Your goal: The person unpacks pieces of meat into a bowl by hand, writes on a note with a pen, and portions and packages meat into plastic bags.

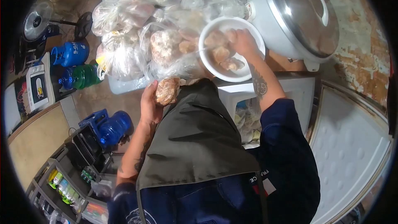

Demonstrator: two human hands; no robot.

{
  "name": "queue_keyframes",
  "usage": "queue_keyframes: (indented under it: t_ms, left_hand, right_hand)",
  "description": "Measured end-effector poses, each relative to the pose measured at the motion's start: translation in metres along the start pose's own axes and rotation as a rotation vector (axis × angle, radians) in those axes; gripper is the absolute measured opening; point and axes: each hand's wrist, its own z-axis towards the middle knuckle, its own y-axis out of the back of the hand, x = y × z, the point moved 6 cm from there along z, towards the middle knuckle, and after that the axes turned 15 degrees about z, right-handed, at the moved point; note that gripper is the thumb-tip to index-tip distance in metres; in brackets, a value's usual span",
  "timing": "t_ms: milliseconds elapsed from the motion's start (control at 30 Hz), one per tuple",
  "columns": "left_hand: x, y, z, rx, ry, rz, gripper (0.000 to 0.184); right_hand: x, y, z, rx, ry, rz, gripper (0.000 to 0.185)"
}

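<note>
Clump (167,91) in left grip (152,101) | right grip (241,41) over bowl (210,68), contact unclear

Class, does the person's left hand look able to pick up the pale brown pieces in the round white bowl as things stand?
Probably not: the left hand holds a lumpy tan bundle, and the right hand is among the pieces, though the bowl's near side looks open.
</note>
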Motion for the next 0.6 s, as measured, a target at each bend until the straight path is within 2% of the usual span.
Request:
queue_keyframes:
  t_ms: [67,167,200,233,300,400,433,500,600]
  left_hand:
    - [-0.001,0.008,0.002,-0.064,-0.073,-0.022,0.049]
    - [-0.003,0.017,0.006,-0.088,-0.076,-0.040,0.050]
    - [-0.004,0.016,0.008,-0.080,-0.060,-0.040,0.050]
    - [-0.007,0.014,0.010,-0.131,-0.062,-0.131,0.034]
    - [-0.010,0.009,0.017,-0.109,-0.052,-0.119,0.034]
    - [-0.014,0.004,0.026,-0.054,-0.048,-0.044,0.044]
    - [-0.015,0.001,0.028,-0.029,-0.050,-0.012,0.049]
    - [-0.021,-0.008,0.028,-0.016,-0.085,0.047,0.047]
    - [-0.021,-0.009,0.034,-0.023,-0.140,0.094,0.046]
  right_hand:
    - [-0.011,-0.001,-0.004,-0.039,0.014,0.081,0.036]
    - [-0.003,0.025,-0.034,-0.403,0.217,0.101,0.031]
    - [-0.002,0.030,-0.041,-0.423,0.252,0.133,0.032]
    - [-0.001,0.037,-0.047,-0.449,0.287,0.165,0.032]
    - [0.004,0.047,-0.059,-0.456,0.315,0.227,0.033]
    - [-0.009,0.041,-0.061,-0.319,-0.010,0.423,0.031]
    - [-0.018,0.035,-0.060,-0.302,-0.036,0.389,0.032]
    - [-0.032,0.030,-0.053,-0.269,-0.084,0.318,0.034]
    - [-0.004,0.047,-0.064,-0.565,0.328,0.083,0.034]
